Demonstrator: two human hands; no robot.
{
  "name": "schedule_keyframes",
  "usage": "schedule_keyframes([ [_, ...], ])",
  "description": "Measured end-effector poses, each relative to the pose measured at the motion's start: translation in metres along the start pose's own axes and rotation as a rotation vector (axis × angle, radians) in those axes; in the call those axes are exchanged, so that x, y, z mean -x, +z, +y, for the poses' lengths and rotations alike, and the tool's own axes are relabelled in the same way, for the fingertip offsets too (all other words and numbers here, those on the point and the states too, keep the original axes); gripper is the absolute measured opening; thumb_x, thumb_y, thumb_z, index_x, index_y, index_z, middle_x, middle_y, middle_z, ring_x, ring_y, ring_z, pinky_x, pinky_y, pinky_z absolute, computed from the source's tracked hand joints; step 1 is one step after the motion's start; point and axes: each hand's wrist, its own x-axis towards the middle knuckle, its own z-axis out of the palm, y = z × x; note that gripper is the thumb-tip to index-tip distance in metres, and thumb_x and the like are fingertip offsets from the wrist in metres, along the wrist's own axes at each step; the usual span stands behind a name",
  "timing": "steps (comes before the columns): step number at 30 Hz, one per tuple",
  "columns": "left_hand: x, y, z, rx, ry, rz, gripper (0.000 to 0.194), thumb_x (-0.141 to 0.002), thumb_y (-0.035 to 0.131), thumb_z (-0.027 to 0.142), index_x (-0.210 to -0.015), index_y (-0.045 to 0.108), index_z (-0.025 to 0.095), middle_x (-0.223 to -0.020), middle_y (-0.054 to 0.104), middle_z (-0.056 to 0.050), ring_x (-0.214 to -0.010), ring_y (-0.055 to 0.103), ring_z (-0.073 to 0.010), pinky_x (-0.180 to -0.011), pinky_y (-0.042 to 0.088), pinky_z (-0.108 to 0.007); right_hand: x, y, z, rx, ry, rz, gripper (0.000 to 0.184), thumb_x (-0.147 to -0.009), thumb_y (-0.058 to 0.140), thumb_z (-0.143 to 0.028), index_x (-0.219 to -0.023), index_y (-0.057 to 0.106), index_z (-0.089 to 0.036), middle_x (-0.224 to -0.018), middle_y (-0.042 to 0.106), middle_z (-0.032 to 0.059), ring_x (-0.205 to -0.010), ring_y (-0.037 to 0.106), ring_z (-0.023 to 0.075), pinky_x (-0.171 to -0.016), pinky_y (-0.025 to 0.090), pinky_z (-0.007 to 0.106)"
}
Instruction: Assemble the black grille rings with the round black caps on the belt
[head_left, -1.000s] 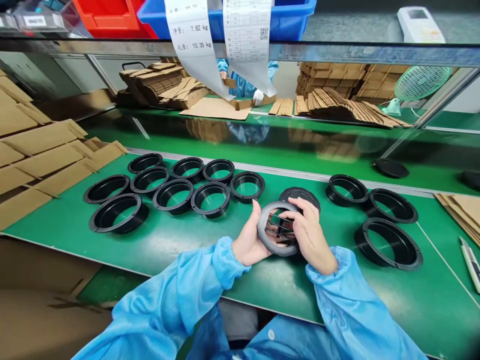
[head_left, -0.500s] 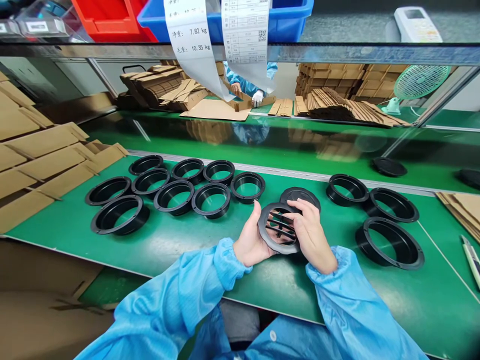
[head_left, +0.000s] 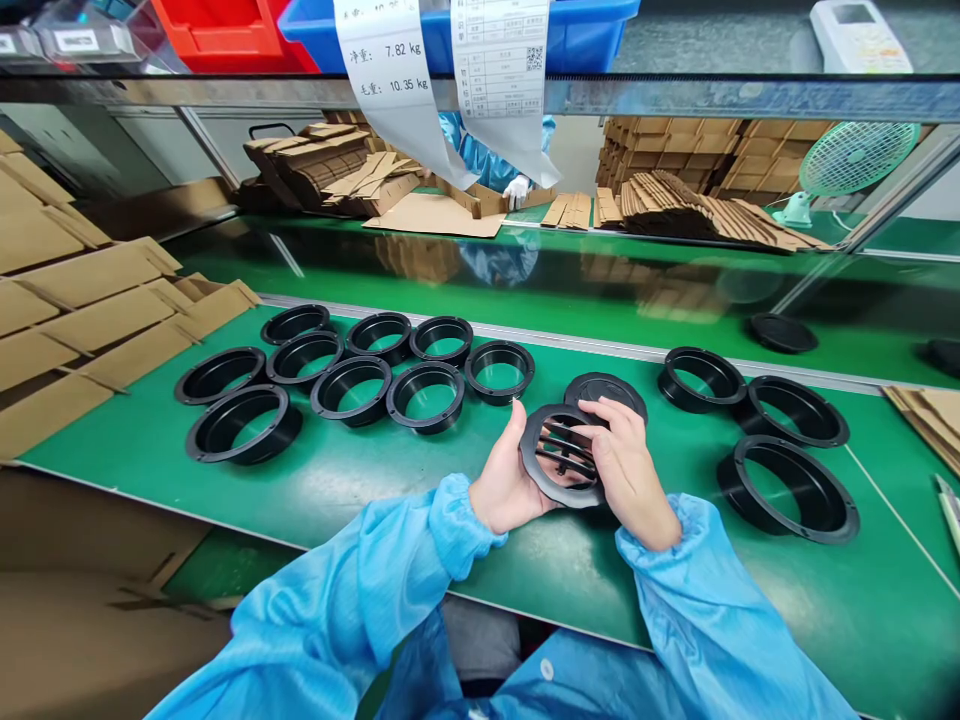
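Head view: the left hand and right hand are both clamping a black slatted ring just above the green table. Since a moment ago the ring is tilting flatter, exposing its slats; flanged rings are lying nearby.

Both arms in light blue sleeves, thin shiny smock-type fabric, creased and puffy. Left sleeve comes in from 7 o'clock, right sleeve from 5 o'clock. Gathered elastic cuffs at both wrists, ruffled edge. Left hand and right hand bare, no gloves. Same blue fabric over the torso at 6 o'clock, small white snap button on the front.
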Motion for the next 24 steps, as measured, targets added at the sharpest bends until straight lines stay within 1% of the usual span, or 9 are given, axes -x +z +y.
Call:
schedule_keyframes([
  [3,0.001,0.002,0.002,-0.029,0.011,0.056,0.084,-0.09,0.03,0.078,-0.127,0.062,0.01,-0.119,0.069,-0.02,-0.106,0.068,-0.0314,-0.103,0.046,-0.05,0.0,-0.004,-0.008,0.007,-0.028,0.018,0.038,-0.104,0.038,-0.042,-0.127,0.063,-0.024,-0.141,0.054,0.0089,-0.137,0.038,0.029,-0.116,0.032,0.056],
  [5,0.003,0.005,0.004,-0.048,0.04,0.081,0.086,-0.09,0.03,0.079,-0.126,0.063,0.007,-0.121,0.068,-0.022,-0.108,0.067,-0.0321,-0.103,0.047,-0.049,0.001,-0.006,-0.015,0.009,-0.04,0.08,0.039,-0.1,0.046,-0.043,-0.132,0.058,-0.023,-0.143,0.051,0.0111,-0.136,0.041,0.0306,-0.114,0.034,0.057],
  [8,0.005,0.011,0.009,-0.041,0.16,0.061,0.085,-0.093,0.03,0.076,-0.13,0.061,0.005,-0.124,0.066,-0.023,-0.119,0.062,-0.0339,-0.109,0.042,-0.051,0.005,-0.006,-0.02,-0.032,0.01,0.328,0.031,-0.095,0.056,-0.04,-0.119,0.061,-0.022,-0.132,0.056,0.0142,-0.126,0.05,0.0318,-0.106,0.042,0.056],
  [10,0.006,0.015,0.014,-0.03,0.282,0.021,0.082,-0.094,0.032,0.073,-0.132,0.06,0.006,-0.126,0.066,-0.022,-0.126,0.058,-0.0342,-0.113,0.038,-0.052,0.008,-0.004,-0.02,-0.131,0.111,0.513,0.02,-0.094,0.06,-0.038,-0.104,0.063,-0.021,-0.116,0.06,0.0123,-0.112,0.057,0.0285,-0.098,0.047,0.05],
  [11,0.007,0.017,0.016,-0.029,0.342,0.008,0.08,-0.095,0.033,0.072,-0.132,0.06,0.006,-0.127,0.066,-0.021,-0.128,0.057,-0.0342,-0.115,0.037,-0.053,0.009,-0.002,-0.018,-0.203,0.182,0.56,0.018,-0.093,0.062,-0.038,-0.099,0.063,-0.021,-0.109,0.061,0.0103,-0.103,0.06,0.0256,-0.093,0.05,0.045],
  [13,0.009,0.019,0.019,-0.038,0.446,0.01,0.076,-0.096,0.035,0.07,-0.131,0.061,0.007,-0.127,0.066,-0.02,-0.129,0.056,-0.034,-0.116,0.035,-0.053,0.012,0.003,-0.016,-0.362,0.342,0.497,0.019,-0.09,0.068,-0.039,-0.093,0.065,-0.02,-0.099,0.063,0.0067,-0.089,0.061,0.0208,-0.082,0.051,0.037],
  [17,0.011,0.019,0.018,-0.079,0.546,0.059,0.069,-0.095,0.045,0.067,-0.126,0.064,0.009,-0.123,0.069,-0.018,-0.126,0.058,-0.0342,-0.115,0.037,-0.053,0.013,0.018,-0.023,-0.712,0.569,0.075,0.029,-0.08,0.078,-0.046,-0.09,0.072,-0.019,-0.085,0.067,0.0044,-0.074,0.058,0.0172,-0.067,0.051,0.03],
  [19,0.01,0.018,0.015,-0.106,0.52,0.056,0.07,-0.092,0.05,0.068,-0.124,0.065,0.007,-0.123,0.068,-0.02,-0.124,0.059,-0.0355,-0.113,0.039,-0.053,0.013,0.024,-0.032,-0.914,0.641,-0.045,0.03,-0.079,0.079,-0.047,-0.092,0.074,-0.02,-0.082,0.067,0.0036,-0.071,0.057,0.0155,-0.065,0.051,0.028],
  [24,0.007,0.017,0.01,-0.118,0.452,0.052,0.069,-0.09,0.054,0.066,-0.122,0.066,0.006,-0.122,0.068,-0.02,-0.118,0.062,-0.0356,-0.104,0.048,-0.049,0.012,0.033,-0.044,-1.189,0.766,-0.059,0.028,-0.071,0.088,-0.043,-0.085,0.077,-0.021,-0.068,0.062,0.0003,-0.064,0.053,0.0108,-0.062,0.049,0.022],
])
